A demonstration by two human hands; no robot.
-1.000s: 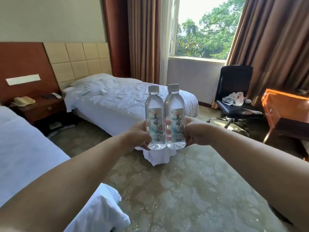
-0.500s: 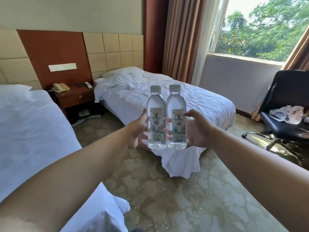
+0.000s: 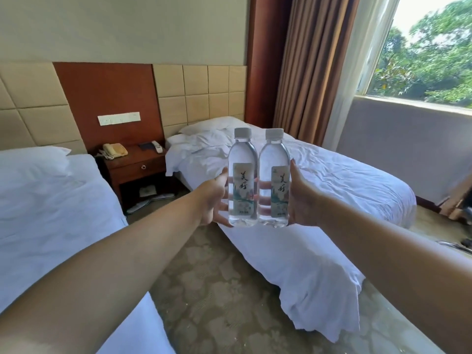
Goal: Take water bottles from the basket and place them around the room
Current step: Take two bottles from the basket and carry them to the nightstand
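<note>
Two clear water bottles with white caps and pale printed labels stand upright side by side in the air in front of me. My left hand (image 3: 213, 200) grips the left bottle (image 3: 242, 180) from the left side. My right hand (image 3: 302, 200) grips the right bottle (image 3: 274, 181) from the right side. The bottles touch each other. Both arms reach forward at about chest height over the carpet between two beds. No basket is in view.
A wooden nightstand (image 3: 138, 167) with a telephone (image 3: 115, 150) and a remote stands against the headboard wall between the left bed (image 3: 51, 205) and the right bed (image 3: 332, 190). Slippers lie under it. Curtains and a window (image 3: 429, 62) are at the right. Patterned carpet (image 3: 217, 297) runs between the beds.
The view has swung left and closer: the nightstand and headboard now sit ahead, the chair has left the frame. Both hands still hold the bottles together, slightly raised.
</note>
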